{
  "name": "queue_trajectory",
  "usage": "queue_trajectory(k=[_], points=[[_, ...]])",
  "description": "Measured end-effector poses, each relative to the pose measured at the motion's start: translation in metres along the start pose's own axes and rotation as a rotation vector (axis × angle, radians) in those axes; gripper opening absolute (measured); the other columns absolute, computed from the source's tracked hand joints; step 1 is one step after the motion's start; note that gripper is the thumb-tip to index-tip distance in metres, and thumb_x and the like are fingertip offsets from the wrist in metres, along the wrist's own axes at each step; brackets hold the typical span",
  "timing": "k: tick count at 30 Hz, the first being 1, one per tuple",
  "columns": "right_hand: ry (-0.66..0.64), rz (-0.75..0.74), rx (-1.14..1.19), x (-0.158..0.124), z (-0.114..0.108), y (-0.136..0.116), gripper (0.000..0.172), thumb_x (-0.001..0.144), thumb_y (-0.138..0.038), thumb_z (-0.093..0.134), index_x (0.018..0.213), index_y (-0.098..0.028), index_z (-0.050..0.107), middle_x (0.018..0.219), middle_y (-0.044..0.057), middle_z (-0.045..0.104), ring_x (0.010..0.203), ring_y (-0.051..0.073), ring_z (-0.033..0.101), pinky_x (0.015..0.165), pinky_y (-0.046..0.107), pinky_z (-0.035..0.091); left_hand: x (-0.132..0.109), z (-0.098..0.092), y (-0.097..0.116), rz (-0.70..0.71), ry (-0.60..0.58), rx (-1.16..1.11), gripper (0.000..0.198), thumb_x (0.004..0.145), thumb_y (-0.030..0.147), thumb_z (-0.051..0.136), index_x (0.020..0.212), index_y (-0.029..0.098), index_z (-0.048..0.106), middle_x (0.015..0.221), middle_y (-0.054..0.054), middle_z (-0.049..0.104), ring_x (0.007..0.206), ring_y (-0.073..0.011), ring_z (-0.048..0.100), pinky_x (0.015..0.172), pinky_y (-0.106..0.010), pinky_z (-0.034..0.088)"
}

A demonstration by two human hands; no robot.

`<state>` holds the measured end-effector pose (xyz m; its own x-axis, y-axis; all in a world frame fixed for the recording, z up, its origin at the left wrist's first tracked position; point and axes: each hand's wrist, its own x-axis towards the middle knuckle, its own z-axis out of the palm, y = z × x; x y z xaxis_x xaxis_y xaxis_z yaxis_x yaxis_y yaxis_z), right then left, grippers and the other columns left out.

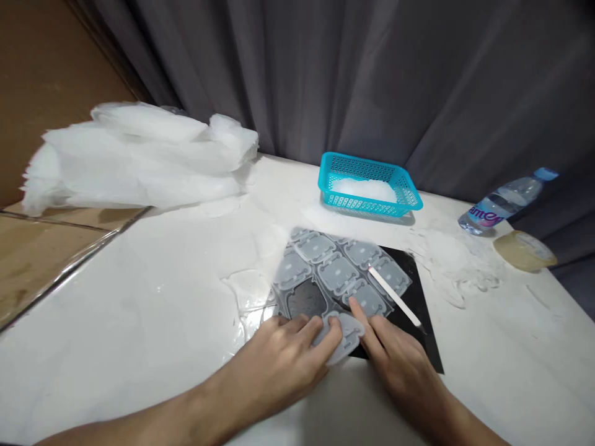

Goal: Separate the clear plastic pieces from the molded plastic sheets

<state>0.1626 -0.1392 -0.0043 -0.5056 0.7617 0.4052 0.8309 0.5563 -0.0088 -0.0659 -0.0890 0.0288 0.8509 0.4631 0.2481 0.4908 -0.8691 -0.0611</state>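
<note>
A translucent sheet point(335, 272) with several rounded die-cut plastic pieces lies over a black board point(421, 303). One space in it shows dark where a piece is out. My left hand point(292, 347) is closed on a loose translucent plastic piece point(346, 337) at the sheet's near edge, fingertips on top and thumb hidden. Close by on the right, my right hand point(400, 353) has its index finger stretched out onto the sheet, beside that piece; its other fingers are partly bent. A slim white pen-like tool point(395, 294) rests diagonally across the sheet and board.
A turquoise basket point(372, 207) with white material stands at the back. Stacked translucent sheets point(139, 155) are at the far left, by cardboard point(51, 241). Clear scraps point(460, 266), a water bottle point(504, 201) and a yellowish container point(523, 251) are on the right.
</note>
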Motion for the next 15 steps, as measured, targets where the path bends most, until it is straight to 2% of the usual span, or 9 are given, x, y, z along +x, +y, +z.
queue_trajectory(k=[6,11,15], points=[[0.009,0.012,0.023,-0.0012,0.0013,-0.0003,0.050,0.109,-0.010,0.017,0.154,-0.001,0.035,0.081,0.005,0.066,0.067,0.014,0.067,0.068,0.023,0.057,-0.0005,-0.0017,-0.0014,0.004,0.047,0.021,0.041,0.075,0.007,0.057,0.115,0.015,0.053,0.081,0.002,0.075,0.061,-0.0196,0.074,0.047,-0.033,0.050],[0.020,0.030,0.044,-0.0020,-0.0023,-0.0015,0.049,0.112,-0.016,0.019,0.156,-0.002,0.034,0.079,0.004,0.065,0.066,0.013,0.067,0.065,0.021,0.055,-0.0006,-0.0017,0.0003,0.008,0.069,0.017,0.038,0.078,0.006,0.052,0.115,0.015,0.052,0.078,0.002,0.073,0.060,-0.0183,0.074,0.045,-0.032,0.049],[0.048,0.035,0.065,-0.0059,-0.0047,-0.0026,0.047,0.113,-0.019,0.028,0.156,-0.001,0.034,0.078,0.002,0.063,0.065,0.012,0.066,0.064,0.023,0.053,-0.0006,-0.0023,-0.0010,-0.010,0.093,0.007,0.037,0.081,0.005,0.047,0.116,0.014,0.052,0.078,0.002,0.073,0.057,-0.0179,0.073,0.045,-0.032,0.049]])
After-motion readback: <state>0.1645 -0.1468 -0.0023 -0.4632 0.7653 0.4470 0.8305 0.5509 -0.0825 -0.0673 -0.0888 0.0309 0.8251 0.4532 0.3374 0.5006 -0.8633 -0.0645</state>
